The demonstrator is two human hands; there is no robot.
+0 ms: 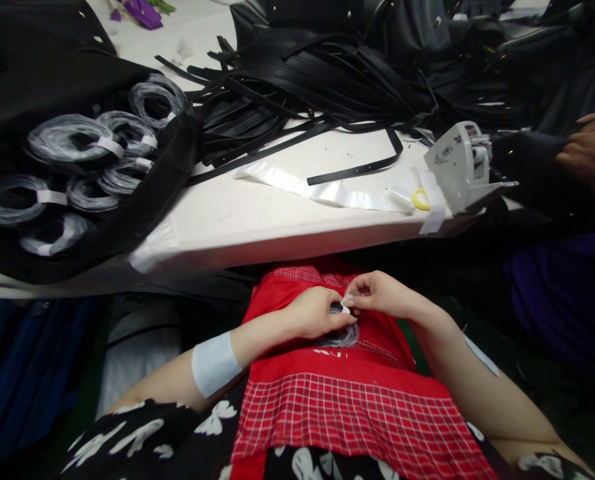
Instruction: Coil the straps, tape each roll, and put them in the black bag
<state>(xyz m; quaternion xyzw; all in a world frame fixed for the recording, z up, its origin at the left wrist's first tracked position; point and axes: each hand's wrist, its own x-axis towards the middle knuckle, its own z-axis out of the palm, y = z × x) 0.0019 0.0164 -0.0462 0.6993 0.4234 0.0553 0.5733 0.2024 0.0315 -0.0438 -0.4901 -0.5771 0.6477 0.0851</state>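
Over the lap of a red apron (327,373), my left hand (315,313) is closed on a small coil of clear, thin cord (346,337). Part of the coil is hidden under my fingers. My right hand (380,293) pinches a small white tape strip (346,301) at the coil's upper edge, close to my left thumb. Several similar coils (67,140), each with a white band round one side, lie on black material (152,207) at the left of the table.
The white table (227,220) has its front edge just beyond my hands. Many black straps (317,80) are heaped on it. A white ribbon (287,183) runs toward a white tape dispenser (457,167) and a yellow ring (420,199). Another person's hand (592,150) is at the right.
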